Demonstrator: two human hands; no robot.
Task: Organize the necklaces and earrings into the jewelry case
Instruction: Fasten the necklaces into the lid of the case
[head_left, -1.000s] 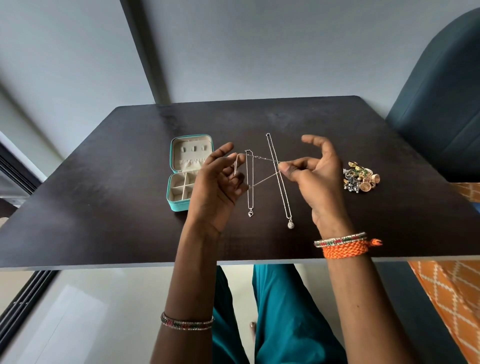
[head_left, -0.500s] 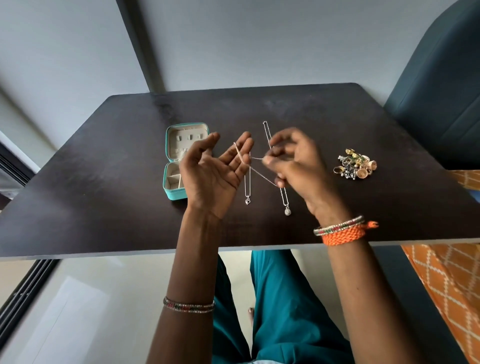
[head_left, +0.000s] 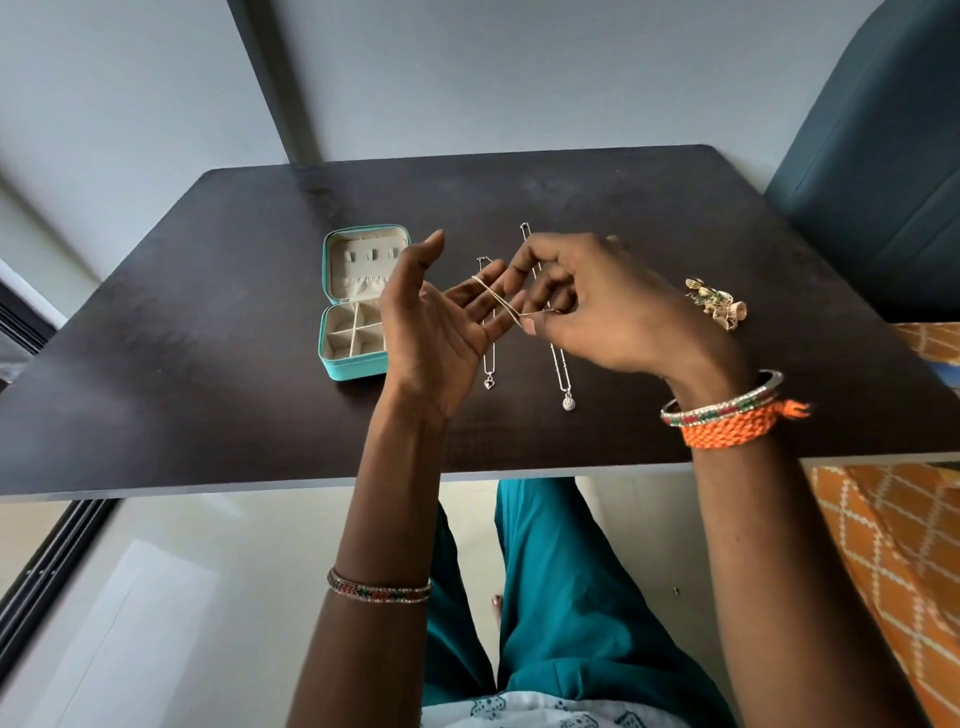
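Dark wooden counter (head_left: 208, 322) fills mid-frame; above it the left hand (head_left: 436, 332), palm open, has a thin gold chain (head_left: 498, 301) over its fingers, pinched by the right hand (head_left: 613, 312).

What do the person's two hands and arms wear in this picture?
Both arms are bare, no sleeves. The left hand has a thin multicoloured beaded bangle on its forearm. The right hand has a similar stone-set bangle and a braided orange thread band at its wrist.

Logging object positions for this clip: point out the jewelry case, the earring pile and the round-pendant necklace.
jewelry case (head_left: 353, 364): head view, teal front wall of the tray half.
earring pile (head_left: 719, 306): head view, middle of the heap.
round-pendant necklace (head_left: 569, 402): head view, on the pendant.
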